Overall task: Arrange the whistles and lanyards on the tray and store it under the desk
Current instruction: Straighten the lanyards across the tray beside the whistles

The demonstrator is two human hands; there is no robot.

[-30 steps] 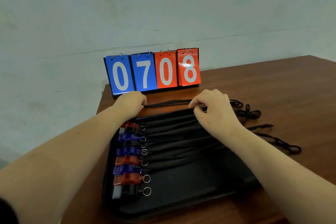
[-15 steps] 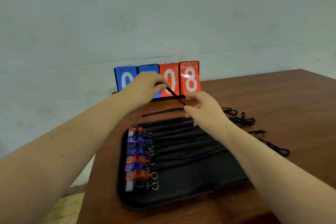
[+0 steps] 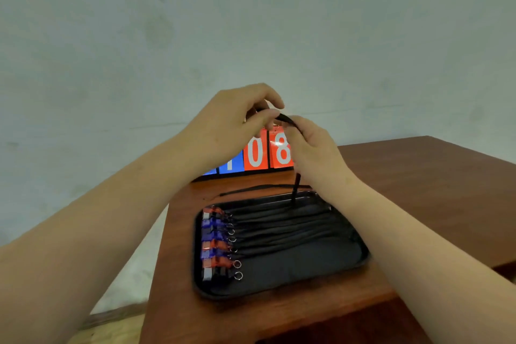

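Reading left to right on the flip scoreboard: a sliver of blue card, a blue card with a white digit mostly hidden, then red cards showing "0" and "8". The rest is blocked by the hands. No other writing I can make out.

The left hand is raised above the brown surface, thumb and fingers pinched together on a black lanyard. That cord arcs over into the right hand, whose grip is also closed on it, and a tail hangs down below toward the far edge of the tray.

The black tray sits near the front left corner of the surface. Inside, down its left side, there's a column of whistles, red, blue and dark ones, each with a metal ring. More black lanyards lie stretched across the tray to the right of them. Another black cord lies on the surface between tray and scoreboard.
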